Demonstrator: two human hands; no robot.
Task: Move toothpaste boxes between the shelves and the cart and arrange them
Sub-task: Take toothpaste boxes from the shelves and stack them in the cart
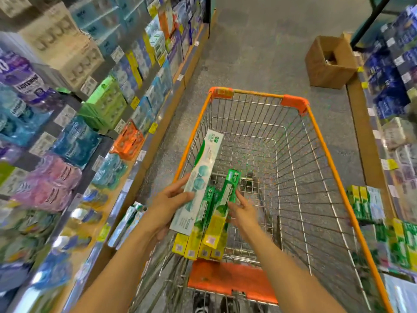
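Over the near left corner of the wire shopping cart (334, 159), my left hand (167, 206) grips a long white and teal toothpaste box (198, 177) that points up and away. Beneath it lies a bundle of several green and yellow toothpaste boxes (203, 236), their yellow ends toward me. My right hand (243, 211) has its fingers curled on the right side of the topmost green box (225, 199). More green and yellow boxes (363, 204) stand on the right shelf. Another toothpaste box (126, 222) lies on the low left shelf.
Shelves on the left (67, 123) hold mouthwash bottles and boxed goods. The right shelves (394, 86) hold blue packs. An open cardboard box (329, 62) sits on the aisle floor beyond the cart. The cart's orange child seat flap (232, 281) is near me.
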